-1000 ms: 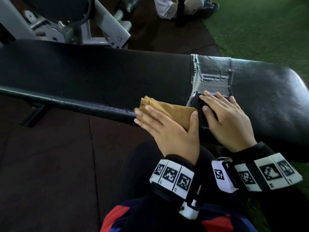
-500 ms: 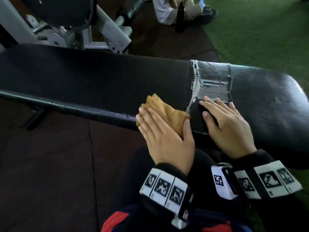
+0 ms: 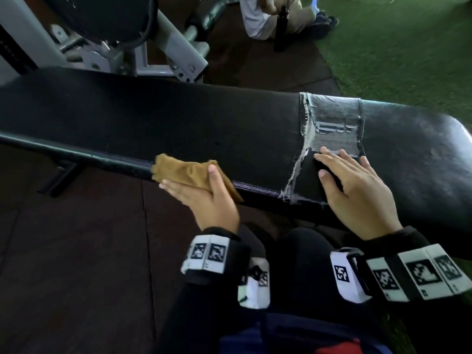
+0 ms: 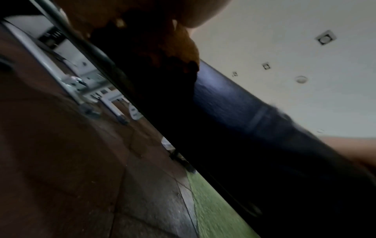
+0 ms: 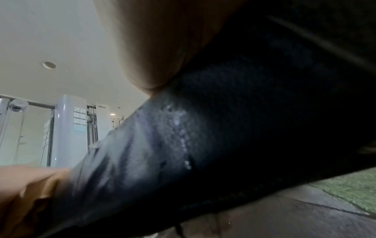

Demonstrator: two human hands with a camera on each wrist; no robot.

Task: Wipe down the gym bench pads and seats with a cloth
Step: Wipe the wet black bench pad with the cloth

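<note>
A long black bench pad (image 3: 178, 123) runs across the head view, with a worn, taped patch (image 3: 332, 123) right of centre. A tan cloth (image 3: 184, 172) lies against the pad's near side edge. My left hand (image 3: 201, 192) holds it there, thumb on top and fingers beneath. My right hand (image 3: 357, 185) rests flat on the pad beside the taped patch, fingers straight. The left wrist view shows the cloth (image 4: 183, 46) against the pad's edge (image 4: 234, 99). The right wrist view shows my palm (image 5: 162, 48) on the scuffed pad (image 5: 183, 145).
A grey machine frame (image 3: 173, 49) stands behind the bench. A seated person (image 3: 275, 16) is on the floor beyond, with a dark bottle (image 3: 281, 29). Green turf (image 3: 408, 47) lies at the right, dark rubber floor (image 3: 76, 251) at the left. My knees are under the pad.
My left hand has slid the cloth leftward along the pad's near edge and turned, so the thumb is now on top. The right hand has stayed in place.
</note>
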